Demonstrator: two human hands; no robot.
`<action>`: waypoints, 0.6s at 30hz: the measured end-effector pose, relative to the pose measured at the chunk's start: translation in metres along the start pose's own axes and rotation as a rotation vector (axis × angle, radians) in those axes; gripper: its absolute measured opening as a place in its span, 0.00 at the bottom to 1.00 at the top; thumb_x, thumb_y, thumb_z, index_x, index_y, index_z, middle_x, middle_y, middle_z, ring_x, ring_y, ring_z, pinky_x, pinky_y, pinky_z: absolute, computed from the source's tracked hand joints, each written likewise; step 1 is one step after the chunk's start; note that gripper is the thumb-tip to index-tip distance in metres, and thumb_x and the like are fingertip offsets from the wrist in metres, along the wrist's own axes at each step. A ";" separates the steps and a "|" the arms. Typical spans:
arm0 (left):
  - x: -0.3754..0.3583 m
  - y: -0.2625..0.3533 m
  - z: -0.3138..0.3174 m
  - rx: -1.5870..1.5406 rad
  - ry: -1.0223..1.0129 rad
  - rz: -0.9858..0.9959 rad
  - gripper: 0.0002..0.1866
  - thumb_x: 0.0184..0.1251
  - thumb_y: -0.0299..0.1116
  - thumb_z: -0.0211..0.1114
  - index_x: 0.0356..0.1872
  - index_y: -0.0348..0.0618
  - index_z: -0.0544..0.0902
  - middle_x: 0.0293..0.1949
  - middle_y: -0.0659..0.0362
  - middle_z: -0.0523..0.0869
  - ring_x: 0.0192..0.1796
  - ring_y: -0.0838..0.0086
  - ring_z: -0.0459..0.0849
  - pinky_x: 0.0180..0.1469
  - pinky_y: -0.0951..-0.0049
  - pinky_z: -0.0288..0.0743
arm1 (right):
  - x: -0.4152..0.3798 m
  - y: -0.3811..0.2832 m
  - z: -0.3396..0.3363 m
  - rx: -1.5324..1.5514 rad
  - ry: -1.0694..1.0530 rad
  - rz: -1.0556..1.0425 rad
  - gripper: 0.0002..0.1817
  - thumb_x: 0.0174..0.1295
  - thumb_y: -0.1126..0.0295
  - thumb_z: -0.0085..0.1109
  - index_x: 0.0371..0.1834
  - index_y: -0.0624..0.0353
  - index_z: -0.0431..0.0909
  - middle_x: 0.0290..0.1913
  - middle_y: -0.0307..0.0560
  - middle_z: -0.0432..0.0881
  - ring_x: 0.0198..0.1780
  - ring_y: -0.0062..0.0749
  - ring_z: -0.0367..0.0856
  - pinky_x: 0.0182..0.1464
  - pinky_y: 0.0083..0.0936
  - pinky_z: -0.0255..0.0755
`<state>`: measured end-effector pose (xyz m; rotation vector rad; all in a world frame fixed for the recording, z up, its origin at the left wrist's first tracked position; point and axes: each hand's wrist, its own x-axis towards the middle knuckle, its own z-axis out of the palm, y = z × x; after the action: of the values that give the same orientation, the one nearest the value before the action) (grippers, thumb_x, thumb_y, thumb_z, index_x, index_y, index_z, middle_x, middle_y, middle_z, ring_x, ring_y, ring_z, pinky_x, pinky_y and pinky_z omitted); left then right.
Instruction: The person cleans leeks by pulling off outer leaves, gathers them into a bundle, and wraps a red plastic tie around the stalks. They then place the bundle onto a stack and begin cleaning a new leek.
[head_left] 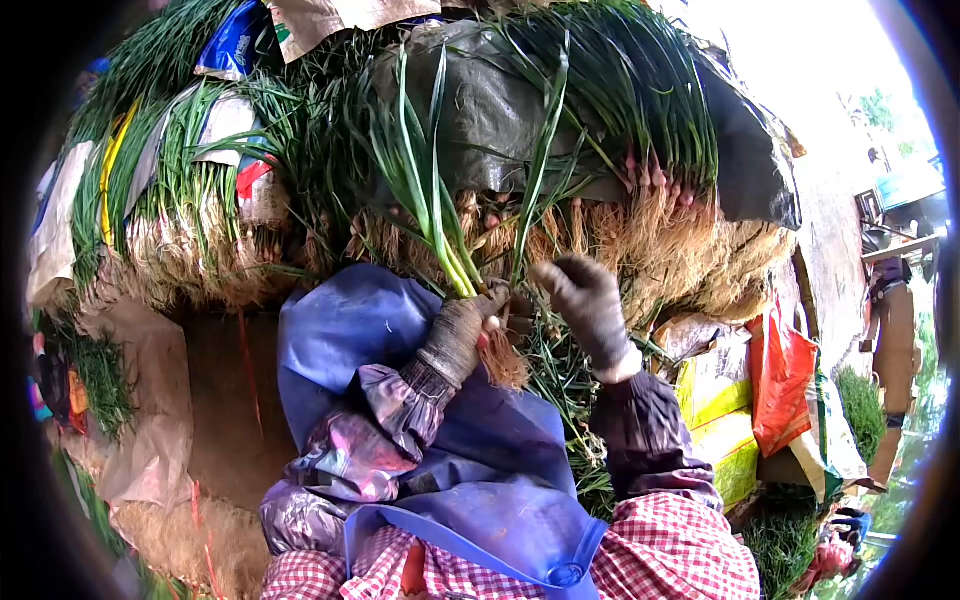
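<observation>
Head view: gloved hands on scallion bunch

Head view: left hand [462,330], in grey glove, closed around small bunch of green scallions with straw-coloured roots [440,215]. Right hand [585,300], gloved, loosely curled just beside bunch, holding nothing. Behind both, large heap of rooted green scallions [640,150].

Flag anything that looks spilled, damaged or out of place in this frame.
Nothing stands out. The left hand grips a small bunch of green onions by the base, roots hanging below; the right hand is raised beside it, not holding anything visible. The stacked onion bundles behind lie under a dark tarp, untidy but intact.
</observation>
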<state>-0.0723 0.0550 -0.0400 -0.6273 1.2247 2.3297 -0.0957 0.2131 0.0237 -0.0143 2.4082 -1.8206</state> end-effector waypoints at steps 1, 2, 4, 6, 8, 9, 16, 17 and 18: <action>-0.003 0.003 0.000 0.041 0.008 -0.001 0.08 0.65 0.37 0.64 0.31 0.44 0.80 0.20 0.69 0.76 0.18 0.87 0.68 0.17 0.87 0.57 | 0.011 0.001 0.000 0.071 0.000 0.072 0.11 0.60 0.67 0.65 0.38 0.64 0.80 0.30 0.42 0.83 0.31 0.22 0.78 0.34 0.22 0.74; -0.005 0.006 0.000 0.085 0.016 -0.003 0.08 0.65 0.37 0.64 0.30 0.44 0.80 0.20 0.69 0.76 0.18 0.87 0.68 0.17 0.86 0.58 | 0.021 0.007 0.003 0.145 0.002 0.143 0.11 0.60 0.66 0.64 0.38 0.64 0.80 0.33 0.42 0.83 0.32 0.23 0.78 0.35 0.21 0.74; -0.004 0.006 -0.003 0.103 -0.028 -0.046 0.10 0.66 0.38 0.62 0.34 0.42 0.78 0.22 0.65 0.76 0.19 0.81 0.70 0.18 0.82 0.61 | 0.024 0.016 0.025 0.110 -0.059 0.134 0.10 0.60 0.67 0.64 0.35 0.64 0.80 0.28 0.38 0.81 0.29 0.23 0.76 0.31 0.22 0.72; 0.000 -0.004 -0.006 0.021 -0.042 -0.097 0.11 0.68 0.39 0.61 0.37 0.42 0.77 0.23 0.64 0.75 0.20 0.78 0.71 0.19 0.80 0.62 | 0.031 0.050 0.037 -0.165 0.122 -0.197 0.08 0.60 0.69 0.63 0.32 0.63 0.80 0.26 0.35 0.79 0.27 0.23 0.74 0.29 0.23 0.70; -0.007 -0.001 -0.004 -0.210 -0.283 -0.048 0.11 0.69 0.41 0.59 0.39 0.43 0.75 0.22 0.63 0.74 0.20 0.75 0.72 0.20 0.78 0.63 | 0.045 0.062 0.023 0.261 0.335 -0.049 0.08 0.62 0.67 0.60 0.28 0.59 0.79 0.21 0.34 0.76 0.23 0.20 0.71 0.25 0.20 0.66; -0.010 0.001 -0.005 -0.216 -0.300 -0.045 0.10 0.70 0.40 0.58 0.38 0.44 0.75 0.22 0.63 0.74 0.20 0.75 0.72 0.20 0.78 0.64 | 0.043 0.063 0.006 0.266 0.267 0.059 0.08 0.62 0.67 0.59 0.29 0.59 0.79 0.21 0.34 0.76 0.23 0.19 0.70 0.25 0.18 0.65; -0.004 -0.006 0.000 -0.037 -0.009 0.001 0.12 0.67 0.41 0.61 0.35 0.43 0.77 0.20 0.65 0.74 0.19 0.78 0.71 0.20 0.80 0.64 | 0.015 0.025 0.033 0.311 -0.067 0.074 0.10 0.62 0.66 0.61 0.41 0.59 0.81 0.30 0.38 0.81 0.27 0.19 0.76 0.30 0.16 0.72; -0.007 -0.001 -0.001 -0.131 -0.098 -0.019 0.12 0.68 0.41 0.60 0.36 0.43 0.76 0.20 0.65 0.73 0.18 0.78 0.70 0.19 0.79 0.63 | 0.016 0.031 0.038 0.400 0.018 0.013 0.09 0.63 0.66 0.61 0.40 0.59 0.81 0.29 0.37 0.81 0.27 0.19 0.76 0.29 0.17 0.72; -0.010 0.003 -0.002 -0.226 -0.188 -0.042 0.11 0.68 0.40 0.59 0.37 0.42 0.76 0.20 0.65 0.73 0.18 0.78 0.69 0.19 0.78 0.63 | 0.017 0.037 0.040 0.486 0.103 -0.044 0.08 0.63 0.66 0.61 0.39 0.59 0.81 0.29 0.37 0.81 0.26 0.18 0.75 0.29 0.17 0.71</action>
<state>-0.0652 0.0504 -0.0333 -0.4874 0.8656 2.4473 -0.1057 0.1838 -0.0237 0.0735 1.9702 -2.4284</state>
